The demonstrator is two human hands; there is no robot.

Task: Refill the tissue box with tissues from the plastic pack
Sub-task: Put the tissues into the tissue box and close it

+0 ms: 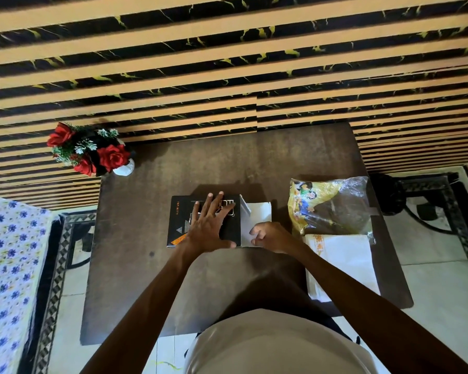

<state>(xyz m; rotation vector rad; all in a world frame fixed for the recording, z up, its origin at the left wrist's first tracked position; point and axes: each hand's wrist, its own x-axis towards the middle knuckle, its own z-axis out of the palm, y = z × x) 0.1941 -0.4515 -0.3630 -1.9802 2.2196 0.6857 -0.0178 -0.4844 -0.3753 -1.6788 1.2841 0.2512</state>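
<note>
Black tissue box (180,225) with orange triangles, yellow plastic pack (330,206), red roses (113,157), dark brown table (173,279), black-and-tan striped wall (227,63)

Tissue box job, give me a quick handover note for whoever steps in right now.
Left hand: flat on top of the black tissue box, pressing it down, holding nothing.
Right hand: at the box's open right end, fingers curled at the white flap; grip unclear.
Plastic pack: on the table right of the box, looks emptied.
Tissue stack: lying loose beside the pack, nearer the person.
Done: box end opened, tissues out of the pack.
Left: slide the stack into the box, close the flap.
</note>
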